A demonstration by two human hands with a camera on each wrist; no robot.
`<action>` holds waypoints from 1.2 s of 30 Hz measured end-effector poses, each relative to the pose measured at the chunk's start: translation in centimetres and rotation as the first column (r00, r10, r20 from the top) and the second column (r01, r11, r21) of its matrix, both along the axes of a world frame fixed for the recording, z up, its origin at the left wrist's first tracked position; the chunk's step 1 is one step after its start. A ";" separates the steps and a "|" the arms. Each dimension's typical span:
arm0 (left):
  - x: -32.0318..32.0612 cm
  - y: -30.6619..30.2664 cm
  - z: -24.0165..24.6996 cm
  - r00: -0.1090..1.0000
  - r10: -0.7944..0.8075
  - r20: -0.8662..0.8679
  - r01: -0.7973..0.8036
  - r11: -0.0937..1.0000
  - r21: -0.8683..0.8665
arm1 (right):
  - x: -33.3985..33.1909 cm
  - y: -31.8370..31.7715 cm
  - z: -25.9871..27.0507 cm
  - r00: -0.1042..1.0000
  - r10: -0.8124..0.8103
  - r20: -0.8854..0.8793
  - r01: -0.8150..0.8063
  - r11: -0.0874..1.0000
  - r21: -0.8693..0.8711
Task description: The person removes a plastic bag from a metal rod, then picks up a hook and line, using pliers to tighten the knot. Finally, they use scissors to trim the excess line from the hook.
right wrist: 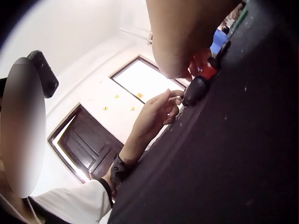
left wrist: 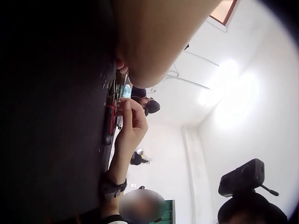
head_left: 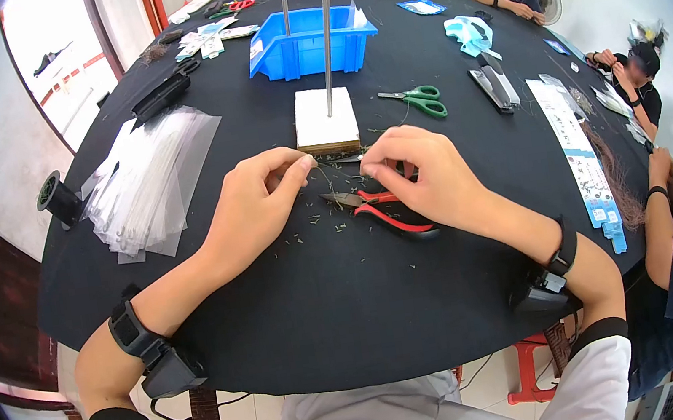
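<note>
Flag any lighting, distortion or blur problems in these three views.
Head view: black corners, fisheye curve bowing the table, washed-out doorway at upper left, left hand and right hand clearly visible; left wrist view: strong glare at right, table side almost black; right wrist view: overexposed opening, dark tabletop, blurred oval over a face.

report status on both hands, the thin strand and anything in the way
Left hand pinching thin strand. Right hand opposite, fingertips close together, hold unclear. Red-handled pliers near right hand, clippings scattered; possibly in the way.
</note>
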State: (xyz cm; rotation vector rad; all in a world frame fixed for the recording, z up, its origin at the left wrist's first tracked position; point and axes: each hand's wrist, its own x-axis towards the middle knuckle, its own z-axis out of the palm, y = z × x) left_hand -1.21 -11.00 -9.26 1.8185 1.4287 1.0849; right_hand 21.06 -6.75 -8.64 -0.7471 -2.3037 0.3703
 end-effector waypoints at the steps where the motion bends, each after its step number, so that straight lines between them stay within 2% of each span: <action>1: 0.0 0.2 0.1 1.000 0.003 0.001 -0.003 1.000 0.005 | 0.2 -0.1 0.6 0.999 0.040 0.037 -0.040 0.999 0.006; 2: 0.0 0.4 0.1 1.000 0.015 -0.007 -0.015 1.000 0.021 | 0.6 -0.7 1.4 0.995 0.059 0.081 -0.050 0.993 -0.109; 5: -0.1 0.6 -0.6 0.999 0.029 -0.020 -0.028 0.999 0.043 | 1.8 -2.2 3.2 0.986 0.084 0.147 -0.082 0.996 -0.020; 9: 0.2 0.2 0.1 0.999 0.018 -0.050 -0.015 0.998 0.056 | 4.5 -4.9 6.3 0.972 0.084 0.219 -0.132 0.968 0.215; 11: 0.3 0.0 0.1 0.997 0.016 -0.076 -0.010 0.997 0.071 | 5.9 -7.9 7.3 0.940 0.138 0.312 -0.174 0.981 0.089; 12: 0.2 0.1 0.0 0.997 0.018 -0.077 -0.013 0.998 0.063 | 6.4 -9.5 6.8 0.918 0.210 0.338 -0.247 0.966 0.072; 14: 0.1 0.2 -0.2 0.997 0.018 -0.071 -0.013 0.997 0.070 | 7.0 -12.7 6.2 0.773 0.372 0.514 -0.389 0.918 -0.081; 15: 0.1 0.2 -0.2 0.997 0.020 -0.070 -0.015 0.997 0.073 | 7.6 -14.4 4.9 0.694 0.438 0.571 -0.387 0.896 -0.217; 17: 0.0 0.3 -0.4 0.998 0.015 -0.068 -0.009 0.997 0.081 | 9.0 -16.7 1.4 0.591 0.578 0.563 -0.264 0.798 -0.542; 18: 0.0 0.3 -0.5 0.998 0.011 -0.066 -0.005 0.996 0.085 | 9.7 -17.3 0.0 0.531 0.578 0.620 -0.092 0.766 -0.636; 20: 0.0 0.3 -0.6 0.997 0.003 -0.076 0.004 0.995 0.095 | 13.8 -19.8 -5.5 0.571 0.305 0.762 -0.004 0.929 -0.370; 21: 0.0 0.3 -0.6 0.997 0.003 -0.081 0.005 0.995 0.101 | 15.3 -19.9 -7.7 0.579 0.156 0.800 0.042 0.975 -0.220; 24: 0.0 0.3 -0.4 0.995 -0.004 -0.100 0.013 0.996 0.088 | 16.4 -17.9 -11.2 0.837 -0.056 0.544 0.130 0.986 -0.100; 27: 0.3 0.0 -0.3 0.999 0.017 -0.040 -0.013 0.995 0.097 | 15.8 -16.5 -11.0 0.897 -0.168 0.408 0.235 0.965 -0.118; 30: 0.3 -0.1 0.0 0.997 0.033 -0.065 -0.027 0.995 0.094 | 14.8 -15.2 -10.3 0.894 -0.232 0.382 0.319 0.930 -0.181; 33: 0.4 -0.2 0.0 0.986 0.074 -0.151 -0.039 0.973 0.226 | 14.2 -14.4 -9.6 0.893 -0.276 0.356 0.369 0.901 -0.227; 36: 0.3 -0.2 0.1 0.987 0.072 -0.141 -0.036 0.969 0.244 | 14.0 -13.8 -9.0 0.890 -0.301 0.341 0.399 0.878 -0.265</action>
